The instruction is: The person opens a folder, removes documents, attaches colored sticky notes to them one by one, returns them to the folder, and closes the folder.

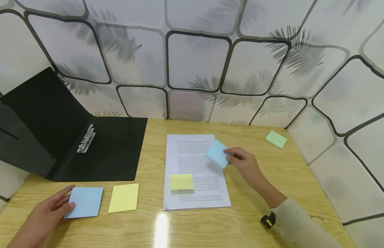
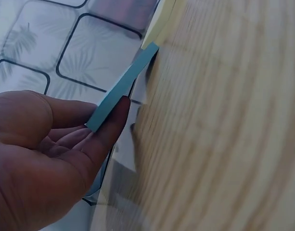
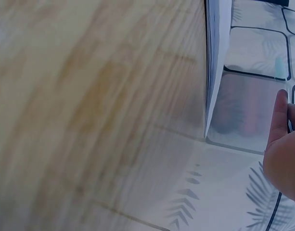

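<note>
In the head view my left hand (image 1: 44, 215) pinches a pad of blue sticky notes (image 1: 85, 203) at its left edge. The left wrist view shows this blue pad (image 2: 121, 89) edge-on, tilted between thumb and fingers. My right hand (image 1: 246, 167) holds a single blue sticky note (image 1: 216, 153) by its right corner, over the right side of a stack of printed paper (image 1: 201, 203). A yellow sticky note (image 1: 181, 182) lies on the lower left of the top sheet. In the right wrist view only part of my right hand (image 3: 287, 154) shows; the note is mostly out of sight.
A yellow sticky-note pad (image 1: 124, 197) lies right of the blue pad. Behind, a black clip folder (image 1: 114, 148) stands with its cover raised against the wall. A green sticky-note pad (image 1: 276, 139) lies at the table's back right. Patterned walls (image 1: 198, 62) border the wooden table (image 1: 257, 220).
</note>
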The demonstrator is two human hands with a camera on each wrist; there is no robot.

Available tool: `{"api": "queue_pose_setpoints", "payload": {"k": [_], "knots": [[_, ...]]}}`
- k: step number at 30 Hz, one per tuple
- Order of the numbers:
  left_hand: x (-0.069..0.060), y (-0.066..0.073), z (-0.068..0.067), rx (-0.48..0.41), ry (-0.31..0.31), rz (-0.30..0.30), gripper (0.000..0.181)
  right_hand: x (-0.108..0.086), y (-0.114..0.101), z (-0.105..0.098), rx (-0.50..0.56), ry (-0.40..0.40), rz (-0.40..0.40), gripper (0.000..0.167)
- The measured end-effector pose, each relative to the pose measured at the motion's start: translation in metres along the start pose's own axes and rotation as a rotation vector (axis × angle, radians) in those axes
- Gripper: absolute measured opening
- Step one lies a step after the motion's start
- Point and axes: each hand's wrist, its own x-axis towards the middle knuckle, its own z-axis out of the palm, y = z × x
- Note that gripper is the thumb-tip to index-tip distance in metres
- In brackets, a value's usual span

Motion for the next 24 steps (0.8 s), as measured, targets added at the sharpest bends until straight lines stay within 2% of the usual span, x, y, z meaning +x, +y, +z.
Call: {"api": "queue_pose_setpoints", "payload": {"k": [3, 7, 9, 12, 15, 16, 18, 20, 22, 24], "knots": [[0.002, 0.002, -0.001, 0.03, -0.015, -0.05, 0.078, -0.001, 0.002, -0.001, -0.006, 0.002, -0.003, 0.025], [0.006, 0.0, 0.0, 0.099, 0.028, -0.027, 0.076, -0.003, 0.003, -0.001, -0.007, -0.002, -0.005, 0.025], [0.008, -0.001, 0.0, 0.1, 0.042, -0.019, 0.075, -0.003, 0.003, -0.001, -0.005, -0.002, -0.003, 0.024], [0.009, -0.001, 0.0, 0.094, 0.064, -0.039, 0.076, -0.003, 0.003, 0.0, 0.005, 0.002, 0.003, 0.024], [0.006, -0.003, -0.003, 0.139, 0.111, -0.023, 0.076, -0.003, 0.003, 0.0, 0.015, 0.004, 0.009, 0.025], [0.004, -0.003, -0.004, 0.155, 0.124, -0.002, 0.076, -0.003, 0.003, 0.0, 0.016, 0.002, 0.008, 0.025], [-0.001, -0.003, -0.006, 0.17, 0.174, 0.075, 0.072, -0.003, 0.003, 0.0, 0.013, -0.003, 0.001, 0.026], [-0.006, 0.001, -0.003, 0.135, 0.216, 0.166, 0.067, -0.003, 0.003, 0.001, 0.017, -0.004, -0.006, 0.026], [-0.011, 0.014, 0.005, 0.076, 0.223, 0.253, 0.06, -0.003, 0.002, 0.001, 0.025, -0.005, -0.017, 0.025], [-0.013, 0.033, 0.021, -0.024, 0.212, 0.371, 0.05, -0.002, 0.001, 0.002, 0.036, -0.003, -0.028, 0.024]]}}
